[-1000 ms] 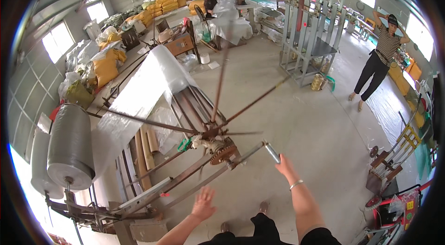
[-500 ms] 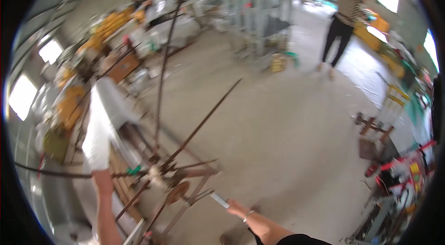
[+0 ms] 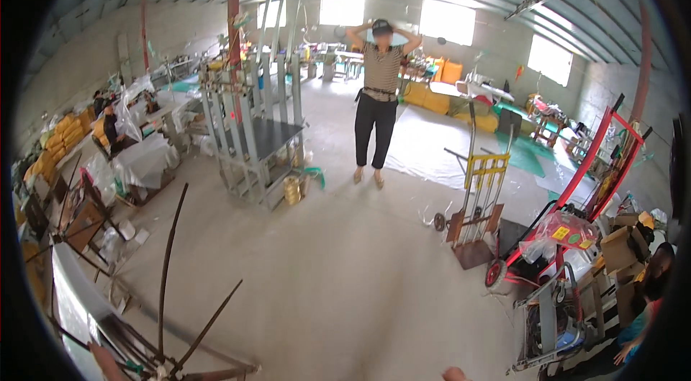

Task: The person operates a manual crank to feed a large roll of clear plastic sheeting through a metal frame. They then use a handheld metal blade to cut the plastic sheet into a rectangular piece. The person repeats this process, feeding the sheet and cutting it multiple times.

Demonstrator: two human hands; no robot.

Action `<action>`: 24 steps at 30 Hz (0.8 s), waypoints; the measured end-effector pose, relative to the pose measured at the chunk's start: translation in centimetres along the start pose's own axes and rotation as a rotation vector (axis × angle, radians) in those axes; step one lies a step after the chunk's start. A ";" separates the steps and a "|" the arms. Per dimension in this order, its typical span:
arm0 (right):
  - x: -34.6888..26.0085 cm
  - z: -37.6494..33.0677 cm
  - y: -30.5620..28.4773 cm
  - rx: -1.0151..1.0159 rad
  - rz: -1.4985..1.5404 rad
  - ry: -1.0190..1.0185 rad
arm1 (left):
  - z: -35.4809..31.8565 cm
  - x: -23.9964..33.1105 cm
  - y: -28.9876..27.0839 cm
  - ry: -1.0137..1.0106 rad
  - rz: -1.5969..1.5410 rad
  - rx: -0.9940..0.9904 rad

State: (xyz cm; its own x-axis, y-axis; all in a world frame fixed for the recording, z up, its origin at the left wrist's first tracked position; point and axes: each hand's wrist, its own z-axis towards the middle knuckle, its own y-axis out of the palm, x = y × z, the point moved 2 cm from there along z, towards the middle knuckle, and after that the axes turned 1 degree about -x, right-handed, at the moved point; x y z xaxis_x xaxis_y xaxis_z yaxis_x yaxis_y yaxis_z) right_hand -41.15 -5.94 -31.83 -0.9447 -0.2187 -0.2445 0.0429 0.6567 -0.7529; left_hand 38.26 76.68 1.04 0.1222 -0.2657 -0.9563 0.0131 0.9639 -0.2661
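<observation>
At the lower left, part of my left arm or hand shows beside a rusty spoked metal frame and below a white plastic sheet. Its fingers cannot be made out. Thin dark rods of the frame fan out from a hub at the lower edge, with a bit of green next to it. Of my right hand, only a small piece rises over the lower edge, right of the middle. Whatever it may hold lies out of the picture.
A person stands ahead, arms raised to the head. A grey metal rack stands left of them. On the right are a yellow hand truck, a red hand truck, a grey trolley and another person's hand.
The view has swung up and to the right. The spoked frame and both my hands now sit lower in the picture. The flat grey piece in my right hand has left the view.
</observation>
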 end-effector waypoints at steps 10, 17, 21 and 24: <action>-5.1 0.2 -6.9 -0.043 0.481 0.339 | -1.5 0.4 -4.4 -0.012 -0.091 -0.223; -28.5 16.0 -13.2 -0.150 0.511 0.104 | -3.7 -0.8 -10.1 -0.053 -0.184 -0.578; -39.6 25.7 -20.2 -0.065 0.713 0.019 | -0.4 -4.2 -23.6 -0.272 -1.161 -0.694; -46.7 31.5 -23.5 -0.058 0.769 0.051 | 7.0 5.0 -35.8 0.078 -1.755 -0.281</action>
State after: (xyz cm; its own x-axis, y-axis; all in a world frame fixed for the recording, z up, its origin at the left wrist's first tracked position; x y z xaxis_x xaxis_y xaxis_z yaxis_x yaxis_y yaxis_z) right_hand 12.17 -33.97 -21.96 -0.6701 0.3466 -0.6563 0.6772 0.6474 -0.3496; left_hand 45.39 41.00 6.62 0.1094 -0.8887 0.4453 -0.0911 -0.4551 -0.8858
